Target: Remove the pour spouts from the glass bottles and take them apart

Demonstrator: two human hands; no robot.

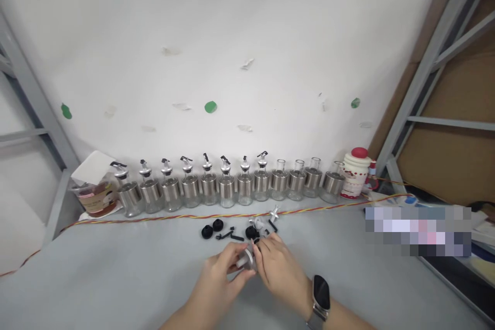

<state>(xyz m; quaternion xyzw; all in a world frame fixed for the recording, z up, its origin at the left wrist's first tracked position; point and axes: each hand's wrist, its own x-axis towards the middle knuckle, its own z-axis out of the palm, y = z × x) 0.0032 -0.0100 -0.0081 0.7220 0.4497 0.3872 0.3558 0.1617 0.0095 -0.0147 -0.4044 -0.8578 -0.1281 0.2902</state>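
Observation:
My left hand [220, 276] pinches a grey-white, disc-shaped pourer top [246, 259] with a short pale tube pointing left. My right hand [280, 270] is closed against the other side of it; a small dark bit shows by its fingertips, partly hidden. Just beyond the hands lie loose pourer parts: black stoppers [207, 231], black lever pieces [236, 237], a clear plastic piece [258, 223] and a silver-white spout piece [274, 213]. Behind them stands a row of glass oil bottles with metal sleeves [209, 182]. Those from the left to the middle carry pourer tops; those at the right have bare necks [299, 165].
A twisted red-yellow wire [174, 217] crosses the grey table [127, 273]. At the left end stands a plastic cup [95, 200] of brown liquid; at the right, a white bottle with a red lid [355, 174]. Metal frame posts [417, 72] flank the table.

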